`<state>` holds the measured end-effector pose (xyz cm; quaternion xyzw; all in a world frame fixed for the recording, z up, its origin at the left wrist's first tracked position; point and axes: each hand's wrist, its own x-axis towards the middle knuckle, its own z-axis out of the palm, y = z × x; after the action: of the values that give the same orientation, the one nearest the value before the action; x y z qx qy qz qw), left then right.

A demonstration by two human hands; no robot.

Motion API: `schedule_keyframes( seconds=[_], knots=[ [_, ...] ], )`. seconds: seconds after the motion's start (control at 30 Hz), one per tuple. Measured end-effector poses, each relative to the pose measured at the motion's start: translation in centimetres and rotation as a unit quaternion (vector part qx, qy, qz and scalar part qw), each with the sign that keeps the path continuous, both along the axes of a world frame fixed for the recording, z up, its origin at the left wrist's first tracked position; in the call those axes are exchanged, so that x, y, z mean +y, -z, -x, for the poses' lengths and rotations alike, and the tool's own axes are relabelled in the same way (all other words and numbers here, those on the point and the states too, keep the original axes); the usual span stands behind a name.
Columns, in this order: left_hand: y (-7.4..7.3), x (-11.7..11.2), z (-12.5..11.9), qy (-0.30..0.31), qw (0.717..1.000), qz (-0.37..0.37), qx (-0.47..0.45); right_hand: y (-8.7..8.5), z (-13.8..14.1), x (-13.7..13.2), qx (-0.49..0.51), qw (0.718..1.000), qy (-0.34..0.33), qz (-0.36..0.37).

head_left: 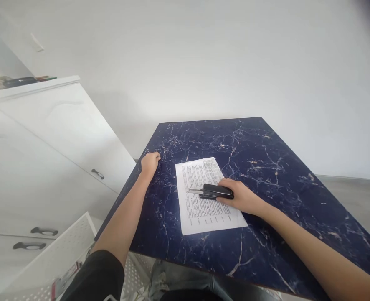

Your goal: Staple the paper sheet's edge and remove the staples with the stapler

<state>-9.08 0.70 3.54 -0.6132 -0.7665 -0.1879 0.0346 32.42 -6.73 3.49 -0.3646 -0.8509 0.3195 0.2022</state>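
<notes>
The right hand (235, 195) is grasping the black stapler (214, 191) over the printed paper (200, 211) by one end, leaving its metal strip (195, 191) jutting free, while the left hand (150, 163) is curling on the table (250, 142), contents unclear.

The left hand (150, 164) curls at the end of an outstretched arm (127, 215), while the right hand (240, 195) grips, its forearm (300, 235) slanting inward.

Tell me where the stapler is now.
In the head view, just right of centre, the stapler is in the right hand, over the printed paper.
</notes>
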Motion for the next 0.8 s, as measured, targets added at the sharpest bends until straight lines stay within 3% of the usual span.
schedule_keyframes(
  seconds=[0.17,0.27,0.33,0.4,0.47,0.57,0.67,0.8],
  knots=[
    [0.2,-0.4,0.1,-0.002,1.000,-0.007,-0.002,-0.1,0.0,0.0,-0.012,1.000,0.005,-0.001],
    [-0.4,-1.0,-0.9,0.006,0.994,-0.090,-0.060,0.0,0.2,-0.4,-0.021,0.999,0.048,-0.013],
    [-0.9,-1.8,-2.9,0.059,0.972,-0.176,-0.143,0.1,0.3,-0.6,-0.021,0.997,0.072,-0.026],
    [-1.1,-2.8,-5.9,0.171,0.937,-0.204,-0.225,0.3,0.3,-0.5,-0.010,0.996,0.079,-0.040],
    [-1.1,-4.0,-9.1,0.277,0.907,-0.167,-0.271,0.5,0.1,-0.1,0.011,0.995,0.077,-0.054],
    [-0.6,-5.3,-12.5,0.364,0.873,-0.059,-0.319,0.9,-0.4,0.7,0.032,0.994,0.082,-0.064],
    [0.1,-5.9,-13.8,0.373,0.870,0.017,-0.321,1.2,-0.7,1.2,0.031,0.993,0.094,-0.060],
    [0.6,-6.0,-14.2,0.371,0.880,0.033,-0.295,1.2,-0.7,1.2,0.027,0.993,0.099,-0.065]
  ],
)
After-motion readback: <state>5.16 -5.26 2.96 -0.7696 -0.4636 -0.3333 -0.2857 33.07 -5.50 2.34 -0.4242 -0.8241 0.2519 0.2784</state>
